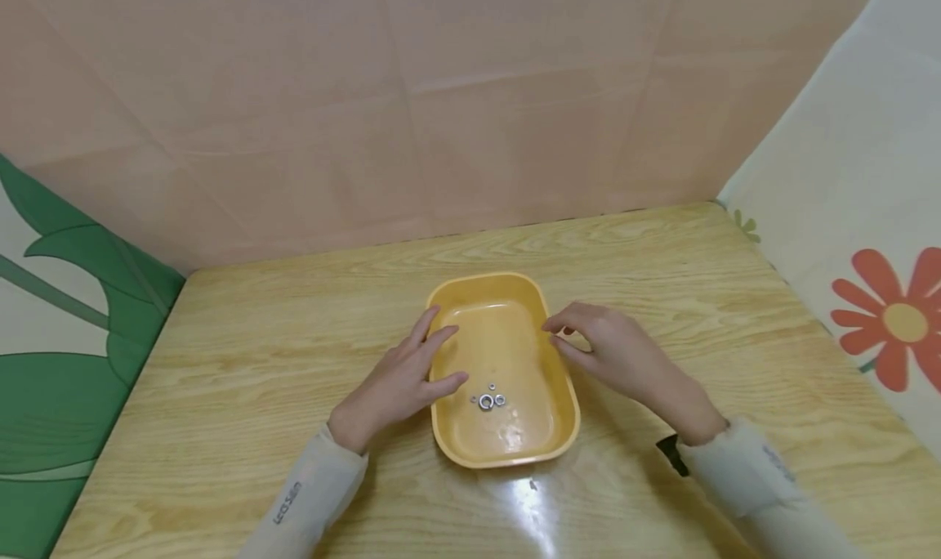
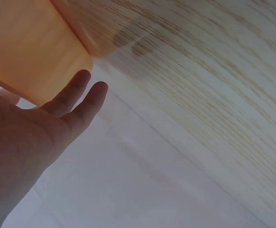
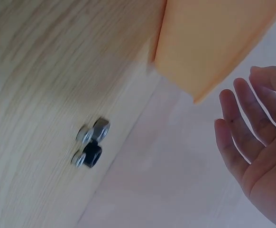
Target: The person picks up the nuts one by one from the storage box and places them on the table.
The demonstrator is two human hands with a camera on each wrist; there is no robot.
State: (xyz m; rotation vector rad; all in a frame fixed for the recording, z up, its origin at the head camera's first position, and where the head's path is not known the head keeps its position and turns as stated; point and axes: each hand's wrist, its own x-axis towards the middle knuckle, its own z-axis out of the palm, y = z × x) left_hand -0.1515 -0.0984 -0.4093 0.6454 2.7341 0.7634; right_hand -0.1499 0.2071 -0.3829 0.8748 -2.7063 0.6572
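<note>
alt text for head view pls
A yellow rounded rectangular tray holding four small silver ring-like metal pieces sits on a pale wood-grain table, a bare left hand spread over its left rim, the right hand at its right.

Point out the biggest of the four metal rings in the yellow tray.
In the head view, the wide ring between the tiny ring to its left and the mid-sized ring to its right; its outline is broadest of all.

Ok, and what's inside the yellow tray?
Four small metal pieces, some ring-shaped, lie inside the yellow tray, toward its near end. The left hand covers part of the tray's left side; anything directly beneath that hand can't be seen.
</note>
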